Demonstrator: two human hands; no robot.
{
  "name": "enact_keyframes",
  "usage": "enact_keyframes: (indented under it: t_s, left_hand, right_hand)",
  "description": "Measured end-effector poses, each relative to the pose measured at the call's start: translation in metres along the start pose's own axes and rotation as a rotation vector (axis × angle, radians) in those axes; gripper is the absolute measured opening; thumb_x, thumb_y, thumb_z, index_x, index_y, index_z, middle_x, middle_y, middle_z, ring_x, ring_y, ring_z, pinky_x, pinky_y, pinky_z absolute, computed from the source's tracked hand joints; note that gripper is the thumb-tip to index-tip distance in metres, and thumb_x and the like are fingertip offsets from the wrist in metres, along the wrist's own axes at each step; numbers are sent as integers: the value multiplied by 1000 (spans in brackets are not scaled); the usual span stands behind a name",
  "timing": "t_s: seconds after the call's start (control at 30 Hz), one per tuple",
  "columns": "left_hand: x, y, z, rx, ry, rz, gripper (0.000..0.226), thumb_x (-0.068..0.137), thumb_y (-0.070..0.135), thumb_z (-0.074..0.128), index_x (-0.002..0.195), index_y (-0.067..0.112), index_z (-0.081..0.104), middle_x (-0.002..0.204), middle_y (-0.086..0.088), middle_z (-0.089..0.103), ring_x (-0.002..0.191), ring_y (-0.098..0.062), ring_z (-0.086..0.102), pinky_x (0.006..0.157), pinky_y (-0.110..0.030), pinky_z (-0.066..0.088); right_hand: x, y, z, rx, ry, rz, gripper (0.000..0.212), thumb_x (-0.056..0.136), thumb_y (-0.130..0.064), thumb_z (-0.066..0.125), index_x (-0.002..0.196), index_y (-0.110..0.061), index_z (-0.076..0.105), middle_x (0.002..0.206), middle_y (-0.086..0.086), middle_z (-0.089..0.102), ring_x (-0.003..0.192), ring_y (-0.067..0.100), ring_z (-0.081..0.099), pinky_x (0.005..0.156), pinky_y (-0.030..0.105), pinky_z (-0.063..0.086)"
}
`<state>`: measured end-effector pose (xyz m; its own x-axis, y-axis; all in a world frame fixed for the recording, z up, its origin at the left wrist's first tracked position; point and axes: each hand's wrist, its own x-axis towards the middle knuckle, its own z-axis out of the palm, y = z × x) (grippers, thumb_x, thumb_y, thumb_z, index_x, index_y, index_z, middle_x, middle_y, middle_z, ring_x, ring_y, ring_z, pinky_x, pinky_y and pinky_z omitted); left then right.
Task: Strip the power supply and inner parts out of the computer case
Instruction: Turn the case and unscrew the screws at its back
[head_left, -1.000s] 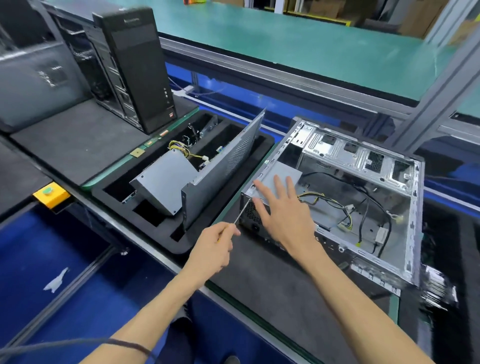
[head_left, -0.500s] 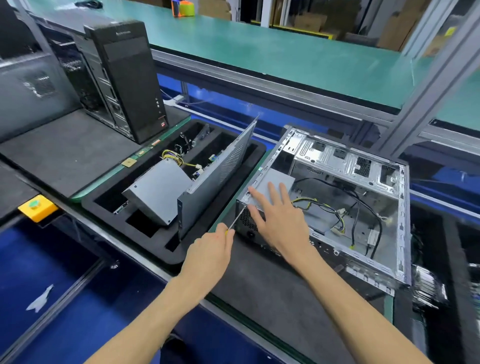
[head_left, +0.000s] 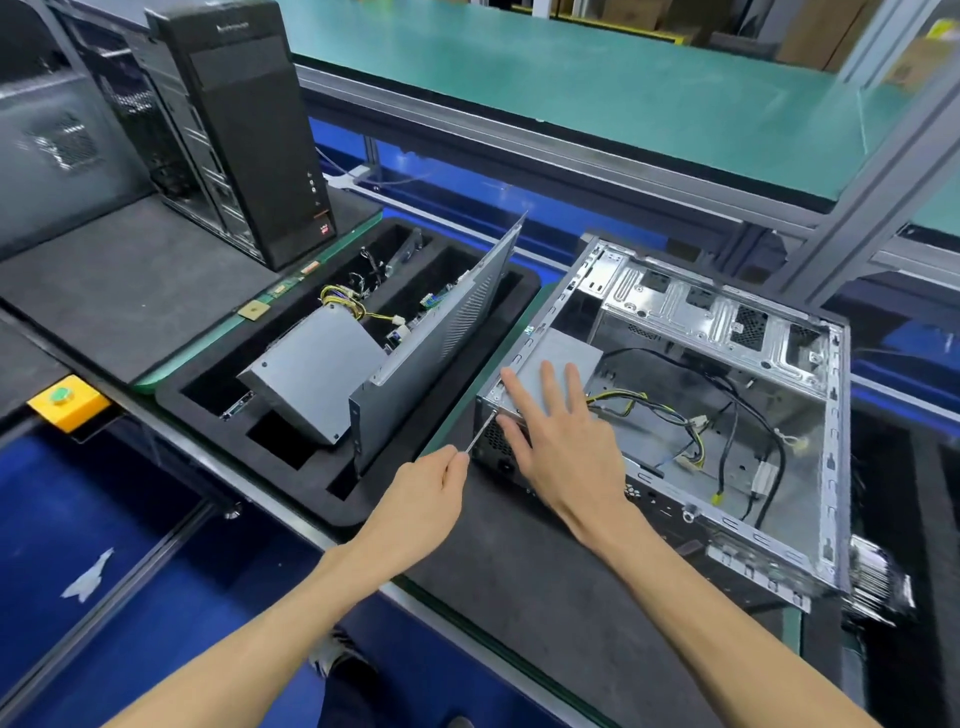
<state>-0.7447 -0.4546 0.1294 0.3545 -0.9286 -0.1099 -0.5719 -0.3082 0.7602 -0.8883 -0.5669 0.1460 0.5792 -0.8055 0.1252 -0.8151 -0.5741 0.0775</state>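
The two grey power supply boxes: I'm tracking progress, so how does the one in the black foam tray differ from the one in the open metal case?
The grey power supply in the black foam tray is already out, lying tilted with its cables loose. The grey power supply in the open metal case sits level in its corner, under the flat right hand, while the left hand holds a screwdriver to that corner. Both are plain grey boxes with yellow-black cables.
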Motion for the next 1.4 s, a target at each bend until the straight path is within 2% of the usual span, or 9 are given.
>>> enact_keyframes:
  t_s: [0.13, 0.23, 0.43, 0.63, 0.87, 1.07, 1.17, 1.27, 1.4]
  left_hand:
    - [-1, 3, 2, -267, -126, -155, 42, 105, 41, 34, 74, 12, 36, 55, 5, 30, 45, -14, 22, 39, -26, 23]
    - [-3, 8, -4, -633, -305, -326, 34, 104, 38, 36, 77, 17, 40, 58, 3, 20, 44, -16, 10, 37, -17, 14]
    - [-2, 11, -18, -1462, -589, -638, 27, 95, 28, 60, 73, 14, 54, 61, 6, 18, 32, -5, 20, 24, -15, 16]
    - [-3, 13, -13, -1004, -413, -467, 22, 100, 29, 56, 86, 16, 47, 62, 2, 33, 41, -10, 20, 32, -15, 17]
    - [-8, 15, -13, -63, -81, -51, 29, 105, 41, 36, 80, 28, 44, 52, 5, 46, 41, -20, 44, 42, -30, 40]
    - [-7, 16, -5, 535, 93, 73, 28, 108, 43, 21, 93, 23, 33, 60, 3, 42, 59, -30, 46, 56, -36, 36]
    - [-4, 13, -5, 635, 73, 45, 32, 108, 45, 19, 91, 22, 34, 59, 4, 36, 55, -28, 40, 54, -35, 33]
    - [-1, 12, -3, 608, 63, 14, 34, 108, 44, 20, 88, 21, 36, 58, 3, 36, 52, -25, 37, 52, -35, 32]
    - [8, 9, -4, 325, -52, -13, 41, 109, 38, 26, 74, 18, 38, 65, 1, 49, 65, -25, 51, 62, -38, 44]
  right_hand:
    - [0, 0, -1, 11, -2, 0, 57, 106, -56, 19, 159, -36, 18, 160, 10, 34, 151, 34, 23, 63, 42, 57]
    - [1, 0, 0, 10, 8, -7, 57, 106, -56, 19, 159, -36, 19, 159, 10, 35, 151, 34, 24, 64, 43, 57]
    - [0, 0, 3, 6, 12, 6, 57, 105, -56, 17, 159, -37, 18, 161, 7, 34, 152, 32, 23, 66, 42, 57]
    - [0, 3, 2, 30, -25, 18, 62, 100, -63, 14, 159, -42, 8, 166, 1, 23, 155, 27, 12, 78, 41, 56]
    - [49, 21, -21, 353, 197, 198, 49, 102, -49, 33, 129, -19, 61, 130, 2, 62, 121, 23, 51, 100, 45, 35]
    - [105, 31, -16, 492, -70, 396, 58, 105, -49, 25, 111, -5, 61, 116, 16, 64, 107, 36, 57, 103, 52, 40]
    - [114, 21, -5, 419, -126, 405, 69, 102, -60, 17, 88, -8, 60, 92, 12, 66, 89, 33, 61, 104, 55, 39]
    - [114, 16, 5, 327, -40, 424, 75, 99, -63, 15, 107, -7, 64, 103, 12, 67, 104, 36, 60, 104, 56, 33]
    - [115, 19, 12, 316, 13, 397, 64, 100, -58, 19, 95, -9, 61, 92, 9, 67, 99, 33, 59, 100, 54, 34]
